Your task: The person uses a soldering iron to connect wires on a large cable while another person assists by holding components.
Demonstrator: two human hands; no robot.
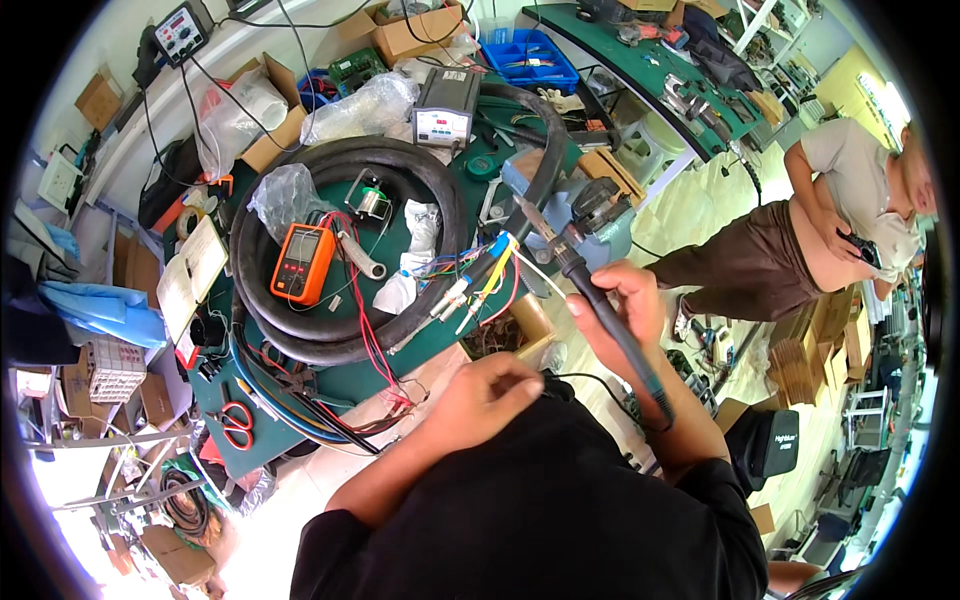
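Lower centre of frame: the person's black sleeves rose from the bottom edge. Left hand [487, 388] sat just above them, curled into a loose fist, knuckles up, at the near edge of the green table [345, 385]; what it held, if anything, could not be told. Right hand [622, 315], centre right, was closed around the black handle of a soldering iron [590, 300], its metal tip slanting up-left, close to a bundle of coloured wires [480, 280]. The iron's dark cord trailed down along the right forearm.

Left of the hands, red-handled scissors [237, 422] lay near the table's lower-left corner. Farther up, a thick black hose [345, 245] made a ring on the table; inside it sat an orange multimeter [303, 262] with red leads, beside crumpled white paper [415, 250].

Upper centre: a grey soldering station [445, 105] stood beyond the ring, with cardboard boxes [405, 35] and a blue bin [530, 60] behind it.

Far right: another person [840, 225] stood on the floor, holding a small dark object.
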